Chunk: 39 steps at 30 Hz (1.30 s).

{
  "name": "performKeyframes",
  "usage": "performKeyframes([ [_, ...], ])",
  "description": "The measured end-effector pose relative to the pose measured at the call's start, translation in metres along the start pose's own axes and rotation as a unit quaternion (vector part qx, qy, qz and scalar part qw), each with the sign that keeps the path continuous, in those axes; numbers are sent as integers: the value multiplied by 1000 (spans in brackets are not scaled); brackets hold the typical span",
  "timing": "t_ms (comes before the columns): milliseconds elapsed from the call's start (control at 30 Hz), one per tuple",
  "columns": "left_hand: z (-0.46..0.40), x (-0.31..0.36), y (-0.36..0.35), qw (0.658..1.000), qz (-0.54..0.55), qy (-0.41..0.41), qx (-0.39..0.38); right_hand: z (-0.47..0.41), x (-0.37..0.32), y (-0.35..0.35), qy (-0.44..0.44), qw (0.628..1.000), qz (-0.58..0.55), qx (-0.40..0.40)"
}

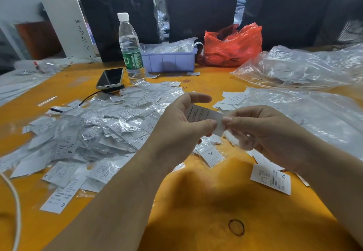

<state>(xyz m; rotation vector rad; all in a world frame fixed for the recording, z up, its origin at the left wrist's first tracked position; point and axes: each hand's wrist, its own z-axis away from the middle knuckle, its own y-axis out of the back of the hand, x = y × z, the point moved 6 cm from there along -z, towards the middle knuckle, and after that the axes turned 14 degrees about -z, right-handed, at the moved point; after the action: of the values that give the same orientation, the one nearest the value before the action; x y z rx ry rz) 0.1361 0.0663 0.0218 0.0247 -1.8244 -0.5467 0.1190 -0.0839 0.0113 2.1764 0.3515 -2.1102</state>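
Left hand (176,130) and right hand (261,130) both pinch one white label (204,116), apparently sleeved, above the orange table (206,201) near its front edge.

One wide-angle head camera looks forward and down, close over the left hand (176,130), right hand (263,132) and table (196,201)

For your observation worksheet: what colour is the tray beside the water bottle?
The tray is light purple; the head view shows it best.
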Motion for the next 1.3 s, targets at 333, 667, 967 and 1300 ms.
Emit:
performKeyframes([
  [333, -2, -1, 6, 1000, 7, 14, 12, -2, -6, 10, 32, 998, -8, 49],
  [667, 0, 0, 3, 999, -10, 23, -31, 2, -12, 3, 52, 997, 47, 8],
  [967, 1, -1, 0, 997, -40, 41, -49, 4, -14, 0, 59, 996, 73, -16],
  [1300, 0, 0, 0, 998, -25, 36, -50, 3, -11, -5, 55, 990, 120, -43],
])
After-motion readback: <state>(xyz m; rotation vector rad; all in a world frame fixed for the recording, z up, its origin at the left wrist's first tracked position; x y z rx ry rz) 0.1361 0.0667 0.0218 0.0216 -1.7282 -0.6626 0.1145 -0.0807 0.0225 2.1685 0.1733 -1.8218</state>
